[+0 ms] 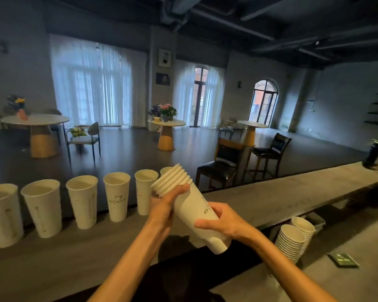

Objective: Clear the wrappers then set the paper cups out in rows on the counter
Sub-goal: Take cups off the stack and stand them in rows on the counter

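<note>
Both hands grip a tilted cup stack [190, 205]: left hand [165, 205] near the rims, right hand [218, 223] around its base. Upright cups [117, 196] line the desk [271, 203] to their left.

**White cups, grey counter**

The paper cups [117, 196] in the row are seen to be white, marked with faint dark lettering. The same white, with dark script, is shown by the held cup stack [192, 211]. The counter [271, 199] is finished in dull grey. A green-patterned card [343, 259] is coloured dark.
</note>
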Available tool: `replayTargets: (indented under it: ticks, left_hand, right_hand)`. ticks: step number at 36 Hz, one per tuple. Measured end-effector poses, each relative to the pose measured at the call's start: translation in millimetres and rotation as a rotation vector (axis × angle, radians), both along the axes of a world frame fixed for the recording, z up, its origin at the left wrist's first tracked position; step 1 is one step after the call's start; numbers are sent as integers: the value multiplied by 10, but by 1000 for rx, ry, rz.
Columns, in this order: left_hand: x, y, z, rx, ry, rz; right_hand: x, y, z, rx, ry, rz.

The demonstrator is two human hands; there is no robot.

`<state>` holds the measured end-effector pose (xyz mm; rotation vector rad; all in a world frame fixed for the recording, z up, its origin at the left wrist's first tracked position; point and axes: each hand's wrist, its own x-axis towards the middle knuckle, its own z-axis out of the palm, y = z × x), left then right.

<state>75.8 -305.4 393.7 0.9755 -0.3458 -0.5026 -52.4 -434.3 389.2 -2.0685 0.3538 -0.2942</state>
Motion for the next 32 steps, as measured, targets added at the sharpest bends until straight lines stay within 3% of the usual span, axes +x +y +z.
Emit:
replayTargets:
  ticks: [4, 8, 10, 12, 17, 22, 32]
  left_hand:
    - [-31, -61, -15, 3, -93, 67]
    - [82, -134, 62, -43, -36, 156]
    - [168, -153, 131, -63, -13, 191]
    - [235, -142, 217, -108, -14, 213]
    - [408, -188, 381, -189, -30, 300]
    - [544, -359, 333, -169, -109, 415]
    - [534, -574, 294, -99, -110, 521]
  right_hand:
    - [19, -39, -146, -156, -95, -21]
    - [37, -321, -305, -611, 2, -142]
    - [35, -553, -419, -705, 49, -174]
    - [60, -768, -525, -657, 70, -211]
    - [449, -1334, -661, -198, -32, -278]
    - [1036, -1716, -828, -14, -57, -234]
    - [1819, -2082, -1096, 9, -36, -115]
